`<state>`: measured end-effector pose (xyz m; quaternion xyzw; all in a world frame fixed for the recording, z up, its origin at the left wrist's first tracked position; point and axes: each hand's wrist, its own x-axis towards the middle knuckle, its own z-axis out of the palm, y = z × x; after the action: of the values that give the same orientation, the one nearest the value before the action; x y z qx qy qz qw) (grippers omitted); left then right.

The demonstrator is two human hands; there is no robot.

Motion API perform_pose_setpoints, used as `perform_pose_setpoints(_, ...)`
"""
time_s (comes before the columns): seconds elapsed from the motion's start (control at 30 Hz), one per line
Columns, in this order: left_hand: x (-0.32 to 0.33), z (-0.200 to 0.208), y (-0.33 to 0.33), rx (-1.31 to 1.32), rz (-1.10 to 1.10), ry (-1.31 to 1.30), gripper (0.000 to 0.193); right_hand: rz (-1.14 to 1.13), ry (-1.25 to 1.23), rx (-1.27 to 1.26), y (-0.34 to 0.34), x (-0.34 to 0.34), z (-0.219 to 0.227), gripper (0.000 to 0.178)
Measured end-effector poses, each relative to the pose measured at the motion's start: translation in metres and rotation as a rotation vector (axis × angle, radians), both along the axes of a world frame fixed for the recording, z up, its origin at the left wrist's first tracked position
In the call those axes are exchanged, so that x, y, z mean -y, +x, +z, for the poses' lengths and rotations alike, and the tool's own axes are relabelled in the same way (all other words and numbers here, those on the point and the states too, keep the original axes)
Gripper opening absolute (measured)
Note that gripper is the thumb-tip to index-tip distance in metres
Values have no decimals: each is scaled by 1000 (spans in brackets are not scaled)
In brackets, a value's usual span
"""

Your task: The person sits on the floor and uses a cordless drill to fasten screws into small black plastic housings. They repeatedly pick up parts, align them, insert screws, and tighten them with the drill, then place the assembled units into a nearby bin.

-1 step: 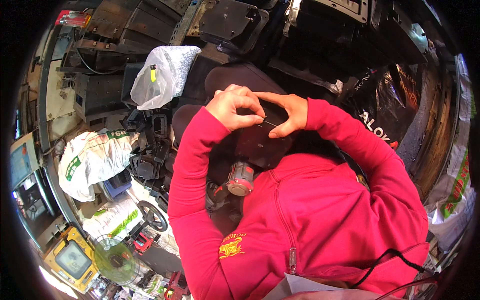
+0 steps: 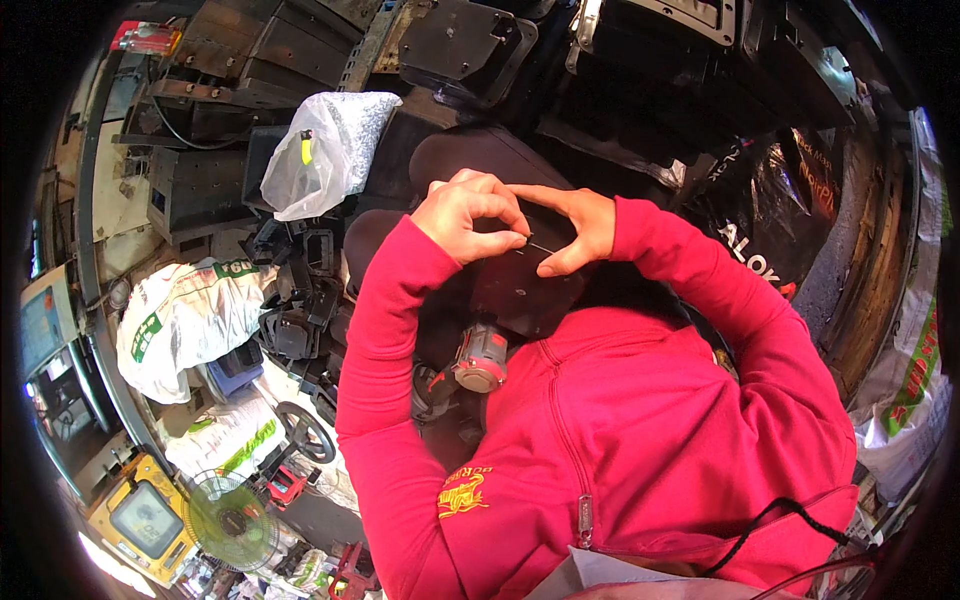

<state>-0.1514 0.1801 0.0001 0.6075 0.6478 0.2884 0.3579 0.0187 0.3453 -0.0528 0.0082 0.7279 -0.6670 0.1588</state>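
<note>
My left hand is closed in a pinch, thumb against forefinger, on a small thin piece too fine to name. A thin bright line runs from that pinch toward my right thumb. My right hand curves round the upper part of a flat black part on my lap. Its thumb rests on the face, and its forefinger stretches along the top to near my left knuckles. The other right fingers are hidden. Below the part, against my jacket, a grey and red power tool shows its rounded end.
A clear plastic bag of small shiny pieces sits beyond my left hand. Black metal housings are stacked ahead. To the left lie a white sack, black parts and a green fan. A black plastic bag stands right.
</note>
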Motion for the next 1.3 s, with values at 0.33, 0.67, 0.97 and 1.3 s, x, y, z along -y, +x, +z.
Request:
perform_pose_setpoints(0.33, -3, -3, 0, -83, 22, 63, 11, -14, 47, -33, -4, -2, -8, 106)
perform_pose_setpoints(0.67, 31, 23, 24, -418, 279, 130, 31, -77, -95, -105, -4, 2, 2, 81)
perform_pose_setpoints(0.97, 177, -7, 110, -172, 494, -346, 77, -41, -142, -89, 0, -1, -3, 62)
perform_pose_setpoints(1.3, 220, 27, 125, 10, 761, -23, 69, -64, -7, -283, 0, 6, 3, 63)
